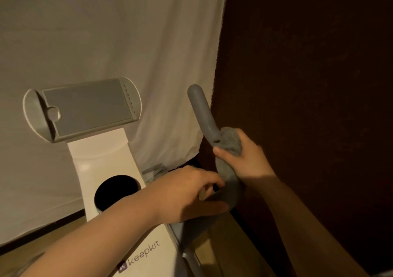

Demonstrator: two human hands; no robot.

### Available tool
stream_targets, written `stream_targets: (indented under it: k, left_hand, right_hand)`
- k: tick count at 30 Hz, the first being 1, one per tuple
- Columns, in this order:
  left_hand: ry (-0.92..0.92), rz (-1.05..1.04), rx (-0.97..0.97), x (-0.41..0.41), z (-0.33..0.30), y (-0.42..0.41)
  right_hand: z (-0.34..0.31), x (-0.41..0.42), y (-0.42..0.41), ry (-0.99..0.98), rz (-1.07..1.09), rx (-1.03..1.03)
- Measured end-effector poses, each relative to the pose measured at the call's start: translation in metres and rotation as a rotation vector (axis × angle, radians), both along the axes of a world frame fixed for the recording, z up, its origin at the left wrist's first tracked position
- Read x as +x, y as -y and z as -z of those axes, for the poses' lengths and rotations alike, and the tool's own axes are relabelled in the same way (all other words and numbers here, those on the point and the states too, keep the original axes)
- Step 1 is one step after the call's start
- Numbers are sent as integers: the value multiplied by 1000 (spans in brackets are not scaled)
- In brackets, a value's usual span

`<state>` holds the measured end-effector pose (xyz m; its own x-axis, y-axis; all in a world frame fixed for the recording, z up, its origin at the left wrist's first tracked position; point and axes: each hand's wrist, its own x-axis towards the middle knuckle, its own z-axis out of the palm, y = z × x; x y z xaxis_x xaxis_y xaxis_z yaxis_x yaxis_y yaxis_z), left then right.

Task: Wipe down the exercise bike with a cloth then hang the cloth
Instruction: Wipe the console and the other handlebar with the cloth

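Observation:
The white exercise bike [106, 159] stands in front of me, with a grey tablet holder [85, 110] on top and a round dark opening in its column. Its grey curved right handlebar [201, 110] rises at centre right. My right hand [246, 155] grips a grey cloth [230, 142] wrapped around the handlebar's bend. My left hand [187, 193] grips the lower part of the same handlebar, fingers curled around it.
A pale sheet [106, 32] hangs behind the bike. A dark brown curtain or wall [308, 85] fills the right side, close to the handlebar. Wooden floor [53, 230] shows at lower left.

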<state>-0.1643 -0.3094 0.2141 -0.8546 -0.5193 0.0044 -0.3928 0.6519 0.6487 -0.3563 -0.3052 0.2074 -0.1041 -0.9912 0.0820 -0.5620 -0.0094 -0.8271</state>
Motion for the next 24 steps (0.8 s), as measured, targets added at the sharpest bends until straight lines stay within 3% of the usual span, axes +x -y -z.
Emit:
stream_targets:
  k: [3,10,15,21,24]
  left_hand:
    - [14,-13,5,1,-1,0]
    - [92,-26,-165,-1,-2,-3]
    - [57,-35,-117,-1,-2,-1]
    - [96,-31,-199,-1,-2,-3]
    - [154,-64,-161,-2,-4,-3]
  right_hand:
    - [-12,15,36,-239,50,-25]
    - [-6,9,5,-365,129,134]
    - [-18,38,53,-444,187,-3]
    - [-13,9,23,-465,102,155]
    - [-23,27,54,-489,124,82]
